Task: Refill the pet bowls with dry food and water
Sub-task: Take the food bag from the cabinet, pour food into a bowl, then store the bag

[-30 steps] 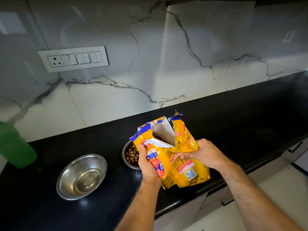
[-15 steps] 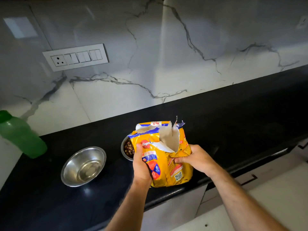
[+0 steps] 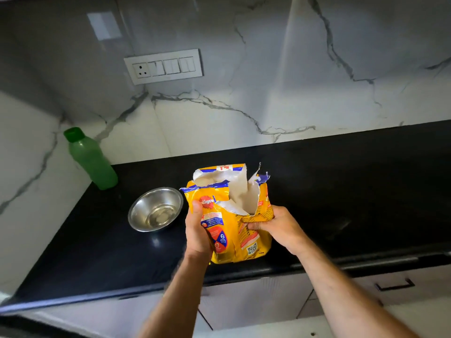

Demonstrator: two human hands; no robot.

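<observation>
**Torn food bag held upright in both hands at the worktop edge**

The yellow dry-food bag (image 3: 231, 223) stands on the black worktop (image 3: 341, 191), near its front edge. The left hand (image 3: 197, 236) wraps the bag's left side, thumb across the front; the right hand (image 3: 278, 228) has its fingers (image 3: 255, 225) curled into a crumpled fold just below the ragged tear. The film looks soft and slick, and the contents will likely shift, so support low on the body seems wiser than the torn flaps. A steel bowl (image 3: 156, 209) sits just left, a green bottle (image 3: 91, 159) beyond it
</observation>
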